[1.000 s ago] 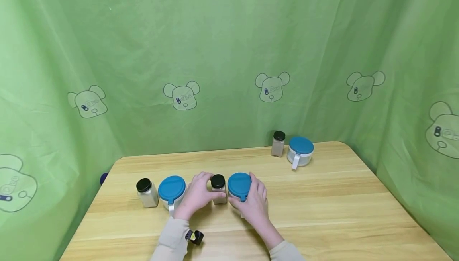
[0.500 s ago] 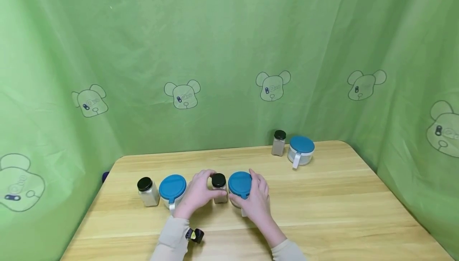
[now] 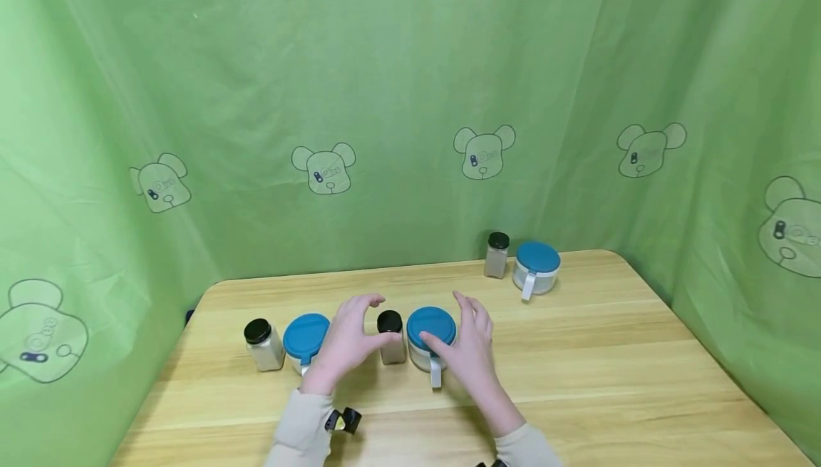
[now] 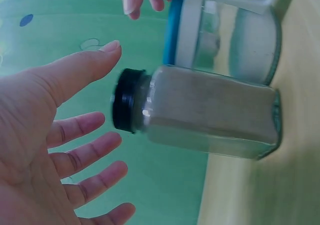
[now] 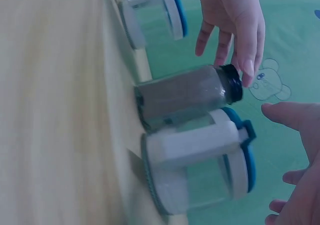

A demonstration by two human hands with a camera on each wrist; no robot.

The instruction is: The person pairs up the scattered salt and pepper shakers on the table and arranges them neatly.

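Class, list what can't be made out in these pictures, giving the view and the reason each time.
- Head view: right side of the leftmost blue-lidded jar, hidden by the left hand.
- Head view: most of a black object by the right sleeve, cut off by the bottom edge.
- Head view: lettering on the bear prints, too small to read.
- Right wrist view: part of the right hand, cut off by the right edge.

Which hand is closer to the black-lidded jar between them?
Left. The left hand is just left of the jar; the right hand is farther right, by the blue-lidded pot.
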